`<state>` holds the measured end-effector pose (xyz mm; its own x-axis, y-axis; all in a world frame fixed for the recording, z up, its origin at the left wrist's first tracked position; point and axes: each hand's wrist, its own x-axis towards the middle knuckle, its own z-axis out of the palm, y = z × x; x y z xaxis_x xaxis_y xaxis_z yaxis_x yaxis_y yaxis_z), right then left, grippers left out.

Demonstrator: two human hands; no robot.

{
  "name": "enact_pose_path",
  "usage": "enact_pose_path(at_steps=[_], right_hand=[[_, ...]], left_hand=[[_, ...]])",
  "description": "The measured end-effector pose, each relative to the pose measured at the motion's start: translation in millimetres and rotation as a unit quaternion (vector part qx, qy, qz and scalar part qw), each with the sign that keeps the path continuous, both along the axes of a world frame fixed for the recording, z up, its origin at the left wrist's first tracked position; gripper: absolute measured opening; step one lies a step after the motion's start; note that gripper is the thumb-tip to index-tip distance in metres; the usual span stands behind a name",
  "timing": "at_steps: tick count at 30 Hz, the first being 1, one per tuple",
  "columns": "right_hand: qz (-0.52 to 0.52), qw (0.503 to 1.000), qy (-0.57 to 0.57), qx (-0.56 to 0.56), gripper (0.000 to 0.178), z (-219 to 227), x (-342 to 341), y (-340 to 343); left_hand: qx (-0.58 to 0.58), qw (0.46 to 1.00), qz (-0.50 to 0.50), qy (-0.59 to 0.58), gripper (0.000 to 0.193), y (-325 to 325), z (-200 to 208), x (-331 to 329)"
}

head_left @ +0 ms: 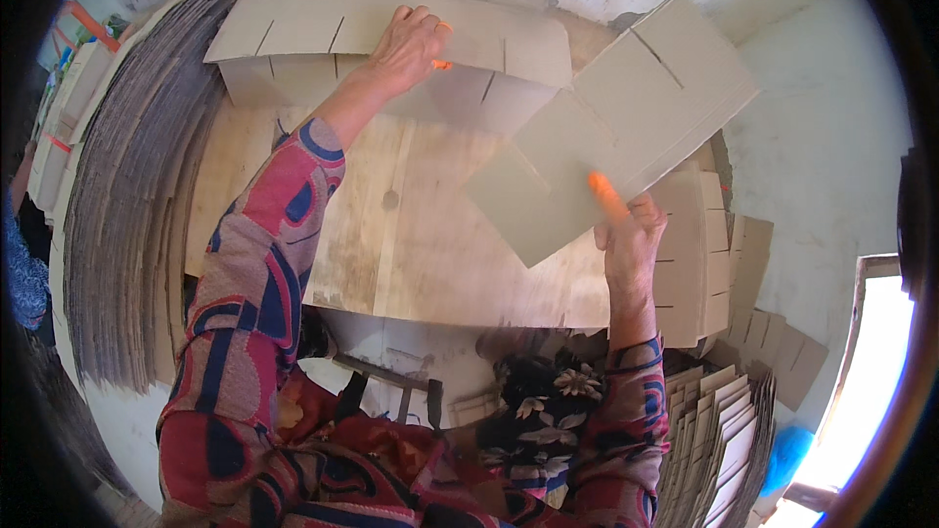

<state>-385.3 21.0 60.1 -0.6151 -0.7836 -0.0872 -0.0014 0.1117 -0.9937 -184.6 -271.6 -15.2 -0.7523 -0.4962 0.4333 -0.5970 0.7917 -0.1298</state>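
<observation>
My left hand [406, 51], with orange covers on two fingers, is curled at the far side of the table over a long slotted cardboard sheet [293, 24]. This sheet slopes above another slotted face, and the fingers look closed on it. Nearer and to the right, my right hand [634, 235] grips the lower edge of a slotted cardboard panel [626, 117]. One orange-covered digit lies on top of that panel; the other fingers are folded beneath or beside it. The panel is tilted diagonally, its near corner over the wooden table [391, 235].
A tall stack of cardboard sheets [137, 186] stands at the left. More slotted cardboard [685, 254] lies at the table's right, and upright slotted pieces [719, 440] stand below. A white wall [822, 137] bounds the right, near a bright opening [871, 372] and a blue object [788, 460].
</observation>
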Motion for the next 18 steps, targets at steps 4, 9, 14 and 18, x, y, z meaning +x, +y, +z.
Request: enact_pose_path(at_steps=[4,9,14,18], right_hand=[[0.006,0.999,0.035,-0.014,0.013,-2.6,5.4,-7.4],[-0.007,0.998,0.044,-0.036,0.02,-5.7,13.3,-13.8],[-0.06,0.994,0.091,-0.013,0.022,1.8,25.8,-7.8],[-0.093,0.993,0.069,-0.034,0.022,-3.6,35.1,1.8]], left_hand=[[-0.013,0.994,-0.083,0.066,0.023,8.9,-4.5,12.3],[-0.001,0.993,-0.11,0.031,0.014,13.2,4.0,4.7],[0.048,0.986,-0.119,0.106,0.011,23.2,9.4,2.2],[0.233,0.957,-0.081,0.155,0.015,28.3,28.3,4.7]])
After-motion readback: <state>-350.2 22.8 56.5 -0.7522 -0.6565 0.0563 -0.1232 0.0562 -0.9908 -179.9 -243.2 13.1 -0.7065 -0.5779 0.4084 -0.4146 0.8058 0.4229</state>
